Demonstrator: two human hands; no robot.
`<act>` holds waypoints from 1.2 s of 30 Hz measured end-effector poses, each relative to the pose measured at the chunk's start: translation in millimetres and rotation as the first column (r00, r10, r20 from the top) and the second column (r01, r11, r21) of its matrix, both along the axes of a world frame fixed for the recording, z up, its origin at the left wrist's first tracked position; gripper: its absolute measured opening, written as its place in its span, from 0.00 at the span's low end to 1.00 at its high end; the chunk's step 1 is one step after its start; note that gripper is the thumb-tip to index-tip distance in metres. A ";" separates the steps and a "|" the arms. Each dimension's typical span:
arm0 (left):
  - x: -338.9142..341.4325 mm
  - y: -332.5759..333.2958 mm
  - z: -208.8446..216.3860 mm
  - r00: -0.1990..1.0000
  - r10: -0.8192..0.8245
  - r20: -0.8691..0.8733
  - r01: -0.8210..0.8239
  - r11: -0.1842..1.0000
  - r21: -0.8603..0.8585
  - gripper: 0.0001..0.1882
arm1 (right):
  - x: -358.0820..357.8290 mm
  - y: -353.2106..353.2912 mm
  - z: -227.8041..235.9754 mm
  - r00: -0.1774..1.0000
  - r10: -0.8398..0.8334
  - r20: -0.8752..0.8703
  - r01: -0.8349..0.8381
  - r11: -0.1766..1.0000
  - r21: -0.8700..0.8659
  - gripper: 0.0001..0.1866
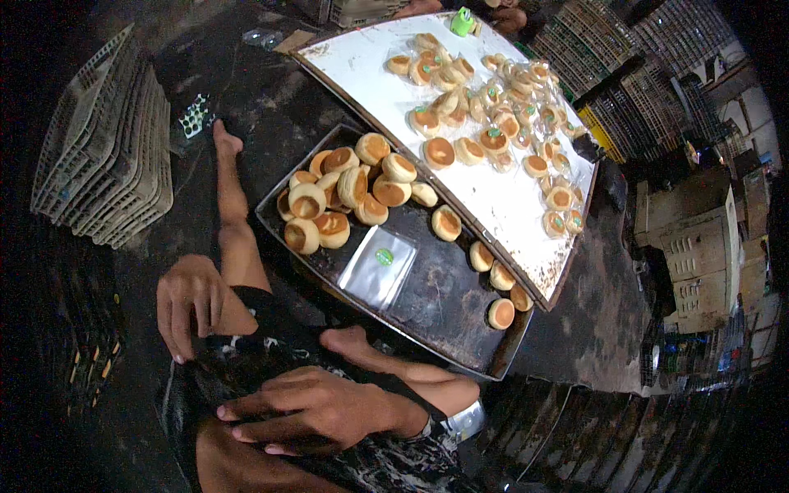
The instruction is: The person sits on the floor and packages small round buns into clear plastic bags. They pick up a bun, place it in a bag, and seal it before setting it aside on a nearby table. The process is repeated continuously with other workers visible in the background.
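My left hand [191,304] hangs loosely by my raised left knee, its fingers pointing down and holding nothing. Lower down, my right hand [320,411] lies over my bare thigh with fingers stretched out to the left, also without anything in it. In front of me is a dark metal tray [444,304]. Round buns [352,187] with browned tops are heaped at its left end, and several more line its far right edge. Flat on the tray lies a stack of clear plastic bags [378,267] with a green print.
A white board [362,70] on the tray's far side carries many bagged buns [493,140] and a bright green object [463,22]. Plastic crates [107,156] are stacked at left, more crates [583,45] at back right. A metal cabinet [686,246] stands at right.
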State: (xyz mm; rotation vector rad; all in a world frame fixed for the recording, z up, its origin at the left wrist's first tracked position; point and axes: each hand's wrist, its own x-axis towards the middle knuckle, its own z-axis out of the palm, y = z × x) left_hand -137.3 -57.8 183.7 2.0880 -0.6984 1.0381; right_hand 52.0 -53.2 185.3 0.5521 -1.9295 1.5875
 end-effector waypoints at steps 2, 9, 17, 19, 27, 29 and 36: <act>7.8 -4.3 3.5 0.998 0.009 -0.056 -0.010 1.000 -0.016 0.14 | 1.1 0.5 -5.6 1.000 -0.017 -0.010 0.017 1.000 -0.006 0.17; 0.4 -9.7 32.4 0.984 0.071 -0.160 -0.076 0.997 -0.022 0.21 | 3.5 8.0 2.3 0.995 -0.011 0.094 0.009 1.000 0.019 0.20; -33.5 52.2 12.4 0.865 0.256 -0.431 -0.376 0.900 -0.220 0.31 | 46.5 35.3 -100.9 0.746 -0.418 0.519 0.628 0.700 -0.339 0.13; -7.4 97.3 -56.2 0.743 0.385 -0.547 -0.587 0.768 -0.257 0.34 | 61.4 29.3 -120.9 0.549 -0.260 0.794 0.823 0.336 -0.458 0.12; 111.3 60.3 -308.5 -0.218 0.503 -0.837 -0.661 0.555 0.505 0.18 | 113.6 -3.8 -262.1 0.014 -0.559 0.829 1.000 0.012 -0.008 0.13; 110.0 65.9 -318.9 -0.278 0.427 -0.861 -0.663 0.563 0.493 0.11 | 117.1 -11.7 -275.6 -0.077 -0.590 0.804 0.987 0.067 0.144 0.12; 76.7 69.7 -205.6 -0.063 0.474 -0.878 -0.905 0.343 0.250 0.07 | 34.6 2.3 -244.4 -0.168 -0.582 0.796 0.842 0.335 0.422 0.12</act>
